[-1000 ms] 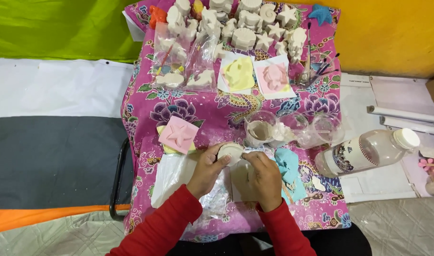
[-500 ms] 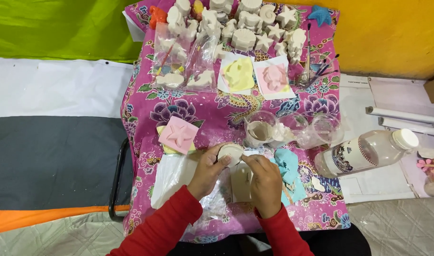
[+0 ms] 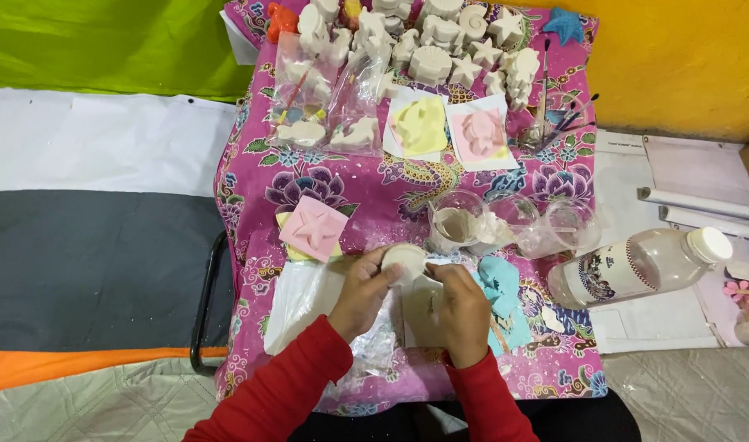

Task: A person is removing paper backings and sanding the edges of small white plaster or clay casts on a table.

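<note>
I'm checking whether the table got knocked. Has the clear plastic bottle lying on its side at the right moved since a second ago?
No. The clear plastic bottle lies in the same spot, cap toward the right, beside the clear cups on the pink floral cloth.

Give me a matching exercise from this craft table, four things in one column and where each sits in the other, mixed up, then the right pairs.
Things:
1. pink square mould with a star
2. clear plastic bottle with a white cap
3. round white plaster disc
4. blue star figure

Places:
A. lying on its side at the right edge of the floral cloth
B. far end of the table, by the yellow wall
C. between the left hand and right hand
D. left of the hands, on the pink floral cloth

Pairs: 1-D, 2-A, 3-C, 4-B
</note>
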